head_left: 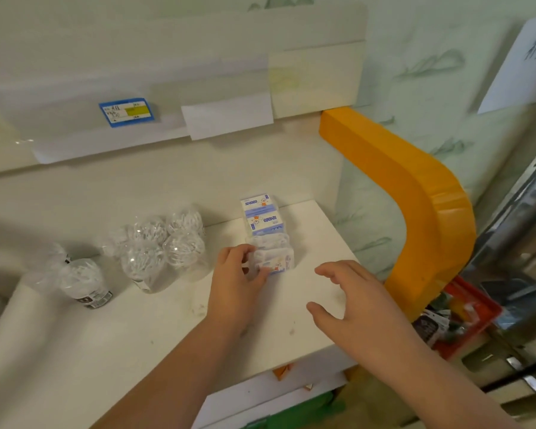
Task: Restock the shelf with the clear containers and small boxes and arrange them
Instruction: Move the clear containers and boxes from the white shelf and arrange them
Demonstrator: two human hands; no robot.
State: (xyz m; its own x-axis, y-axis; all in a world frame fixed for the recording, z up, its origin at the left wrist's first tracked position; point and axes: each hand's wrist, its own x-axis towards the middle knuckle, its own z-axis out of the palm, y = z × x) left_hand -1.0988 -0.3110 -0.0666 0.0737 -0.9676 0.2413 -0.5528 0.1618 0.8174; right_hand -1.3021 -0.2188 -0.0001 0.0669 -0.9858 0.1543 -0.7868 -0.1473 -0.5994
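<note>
On the shelf [167,323], left fingers [250,275] grip a small box [276,261].

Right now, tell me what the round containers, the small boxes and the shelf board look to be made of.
Round containers: clear glossy plastic, likely; highlights glint and white sticks show through.
Small boxes: printed card or film-wrapped packs, blue on white; the blur leaves it open. The left hand grips the nearest one.
Shelf board: smooth white surface, matte and scuffed, possibly painted metal or laminate.

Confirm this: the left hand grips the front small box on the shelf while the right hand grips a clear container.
Not quite. The head view shows the right hand open above the shelf, holding nothing. The left hand does grip the front small box.
</note>
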